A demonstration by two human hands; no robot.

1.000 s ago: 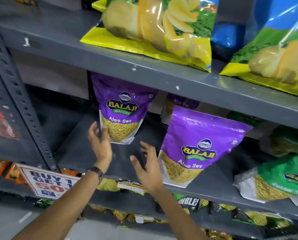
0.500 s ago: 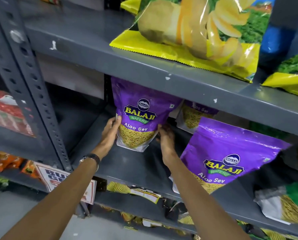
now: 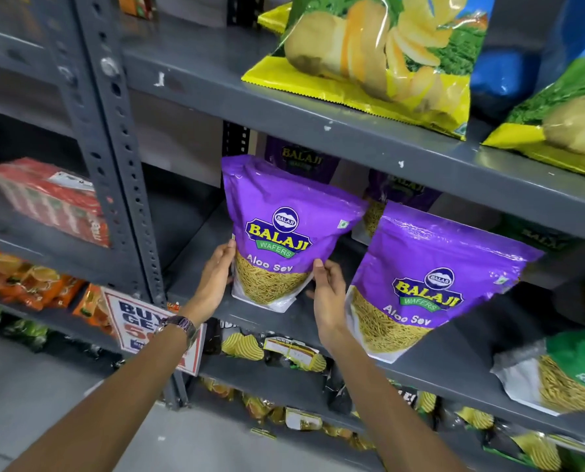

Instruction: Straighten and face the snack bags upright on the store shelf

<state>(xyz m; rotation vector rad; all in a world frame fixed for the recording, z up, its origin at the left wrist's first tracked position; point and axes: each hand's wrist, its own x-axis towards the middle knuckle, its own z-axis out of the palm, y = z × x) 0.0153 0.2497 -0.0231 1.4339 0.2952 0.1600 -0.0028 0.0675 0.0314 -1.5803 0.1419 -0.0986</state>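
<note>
A purple Aloo Sev bag (image 3: pixel 277 229) stands upright near the front of the grey middle shelf (image 3: pixel 270 318), label facing me. My left hand (image 3: pixel 218 270) grips its lower left edge and my right hand (image 3: pixel 328 294) grips its lower right edge. A second purple Aloo Sev bag (image 3: pixel 430 281) leans to the right of it, tilted. Two more purple bags (image 3: pixel 301 160) stand further back, partly hidden in shadow.
Big yellow chip bags (image 3: pixel 372 59) lie on the shelf above. A green snack bag (image 3: pixel 563 373) lies at the right of the middle shelf. A perforated grey upright (image 3: pixel 114 158) and a promo sign (image 3: pixel 141 321) stand left. Small packets hang below.
Both hands went from open in the air to gripping the left purple bag, and the bag has come forward toward the shelf's front edge.
</note>
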